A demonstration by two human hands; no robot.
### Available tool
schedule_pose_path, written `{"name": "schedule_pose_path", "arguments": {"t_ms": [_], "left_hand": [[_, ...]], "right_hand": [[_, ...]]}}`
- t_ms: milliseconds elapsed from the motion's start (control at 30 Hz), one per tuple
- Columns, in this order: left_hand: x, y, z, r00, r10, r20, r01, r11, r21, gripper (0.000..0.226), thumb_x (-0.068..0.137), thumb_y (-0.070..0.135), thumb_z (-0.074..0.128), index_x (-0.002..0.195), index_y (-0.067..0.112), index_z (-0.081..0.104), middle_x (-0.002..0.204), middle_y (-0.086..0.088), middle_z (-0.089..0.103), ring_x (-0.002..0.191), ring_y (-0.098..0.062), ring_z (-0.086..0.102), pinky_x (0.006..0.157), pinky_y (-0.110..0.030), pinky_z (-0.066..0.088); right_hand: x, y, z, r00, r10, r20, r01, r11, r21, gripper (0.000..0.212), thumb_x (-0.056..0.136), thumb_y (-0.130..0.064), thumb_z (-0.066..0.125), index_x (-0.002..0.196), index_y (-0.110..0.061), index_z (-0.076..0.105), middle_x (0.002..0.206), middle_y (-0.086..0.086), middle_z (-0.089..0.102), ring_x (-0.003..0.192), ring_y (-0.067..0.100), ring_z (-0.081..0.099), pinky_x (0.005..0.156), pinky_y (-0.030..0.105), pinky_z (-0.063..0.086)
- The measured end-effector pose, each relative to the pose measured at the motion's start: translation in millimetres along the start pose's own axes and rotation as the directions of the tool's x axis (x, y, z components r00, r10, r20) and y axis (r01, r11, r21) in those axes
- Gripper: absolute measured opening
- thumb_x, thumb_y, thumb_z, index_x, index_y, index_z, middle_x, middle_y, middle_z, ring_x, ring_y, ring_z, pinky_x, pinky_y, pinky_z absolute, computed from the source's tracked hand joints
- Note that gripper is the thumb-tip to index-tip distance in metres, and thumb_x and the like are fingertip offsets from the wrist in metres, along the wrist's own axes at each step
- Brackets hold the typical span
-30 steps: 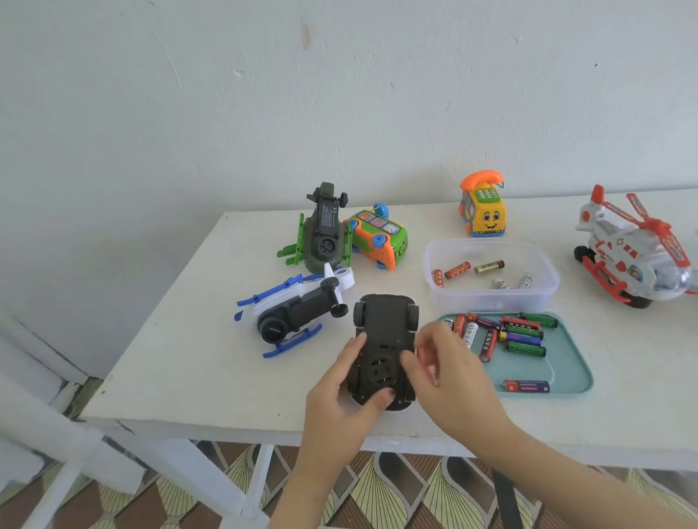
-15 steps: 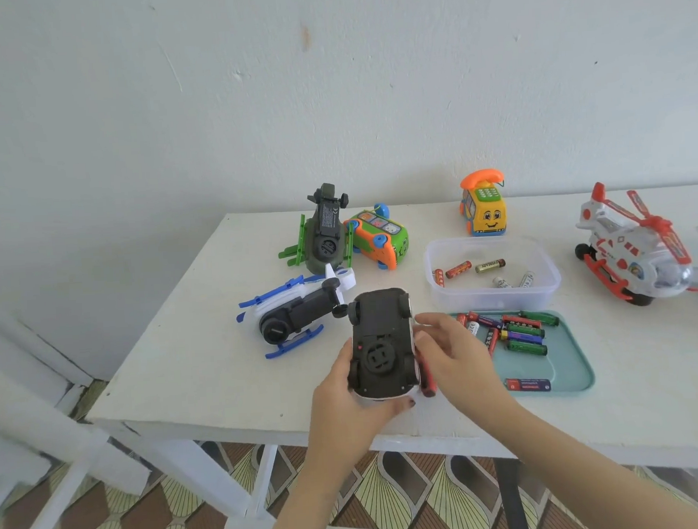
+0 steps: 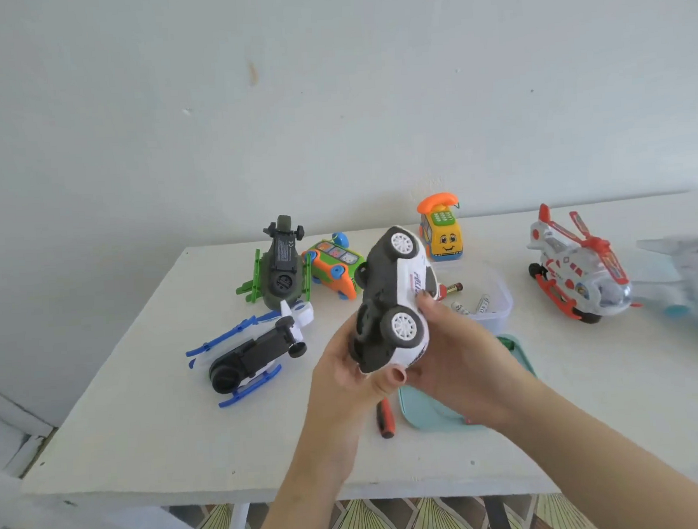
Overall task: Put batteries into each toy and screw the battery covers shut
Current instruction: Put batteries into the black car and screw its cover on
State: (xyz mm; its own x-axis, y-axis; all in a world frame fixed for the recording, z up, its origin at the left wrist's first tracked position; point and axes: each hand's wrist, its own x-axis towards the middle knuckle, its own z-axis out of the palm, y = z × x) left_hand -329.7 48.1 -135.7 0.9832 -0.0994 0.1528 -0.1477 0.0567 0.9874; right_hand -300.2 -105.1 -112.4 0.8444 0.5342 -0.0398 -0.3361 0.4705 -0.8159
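Two hands hold one toy police car [image 3: 395, 294] in the air above the near middle of the white tabletop [image 3: 144, 396], clear of its surface. The car is tipped onto its side with its nose pointing toward the far edge. Its flat black plastic underside faces left and its glossy white body faces right, with part of a printed word showing. Two black tyres with white spoked hubs are in view.

The left hand [image 3: 337, 376] has its grip curled round the car's near end from below. The right hand [image 3: 461, 355] cups the white body, its grip wrapped round the car, with a digit pressed on the side.

Five other toys rest on the tabletop:
- A dark green helicopter [image 3: 281, 268] lies belly-up near the far edge.
- An orange and green bus [image 3: 335, 265] lies tipped over just beside it.
- A yellow phone-car [image 3: 441, 235] with an orange handset stands at the far edge.
- A blue, white and black helicopter [image 3: 255, 350] lies on its side toward the left edge.
- A red and white helicopter [image 3: 574, 268] stands upright toward the right edge.

A grey shape [image 3: 695, 270] at the right edge is too blurred to name.

One clear plastic box [image 3: 501, 301] behind the right hand holds at least three batteries [image 3: 453, 288]. One teal tray [image 3: 428, 416] with rounded corners lies near the front edge, mostly hidden by the right forearm. One screwdriver [image 3: 385, 418] with a red and black handle lies just left of the tray.
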Motion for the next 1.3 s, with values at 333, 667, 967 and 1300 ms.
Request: {"name": "schedule_pose_path", "arguments": {"t_ms": [333,667,967,1300], "left_hand": [[63,27,63,0.982,0.19,0.002,-0.182,0.942,0.283,0.098,0.052,0.043,0.087,0.134,0.048,0.032,0.138,0.019,0.041,0.119,0.01,0.043,0.086,-0.002,0.037],[183,85,146,0.863,0.431,0.263,-0.504,0.707,0.496,0.086,0.069,0.023,0.086,0.144,0.02,0.045,0.127,0.032,0.039,0.119,0.018,0.033,0.103,-0.003,0.023],[284,74,196,0.936,0.3,0.183,-0.35,0.844,0.406,0.083,0.071,-0.004,0.079,0.145,0.014,0.045,0.143,0.003,0.052,0.127,-0.009,0.052,0.106,-0.023,0.043],[328,17,209,0.997,0.077,0.03,-0.082,0.941,0.328,0.053,0.073,-0.008,0.058,0.113,0.026,0.065,0.109,0.003,0.07,0.109,-0.017,0.062,0.082,-0.022,0.053]], "right_hand": [[-11,-81,-51,0.933,-0.164,-0.321,0.062,0.951,-0.303,0.047,0.076,-0.038,0.065,0.116,-0.014,0.064,0.111,0.014,0.069,0.092,0.026,0.064,0.085,0.037,0.053],[6,-200,-95,0.846,-0.304,-0.438,0.029,0.846,-0.532,0.03,0.082,-0.037,0.068,0.104,-0.017,0.069,0.087,0.001,0.074,0.074,0.013,0.071,0.063,0.024,0.054],[51,-265,-155,0.788,-0.371,-0.491,-0.01,0.791,-0.612,0.032,0.078,-0.035,0.075,0.104,-0.018,0.067,0.099,0.003,0.072,0.089,0.016,0.069,0.071,0.024,0.057],[113,-262,-242,0.814,-0.336,-0.474,-0.228,0.565,-0.793,0.036,0.077,-0.012,0.074,0.111,-0.005,0.062,0.1,0.011,0.068,0.095,0.027,0.065,0.091,0.04,0.053]]}}
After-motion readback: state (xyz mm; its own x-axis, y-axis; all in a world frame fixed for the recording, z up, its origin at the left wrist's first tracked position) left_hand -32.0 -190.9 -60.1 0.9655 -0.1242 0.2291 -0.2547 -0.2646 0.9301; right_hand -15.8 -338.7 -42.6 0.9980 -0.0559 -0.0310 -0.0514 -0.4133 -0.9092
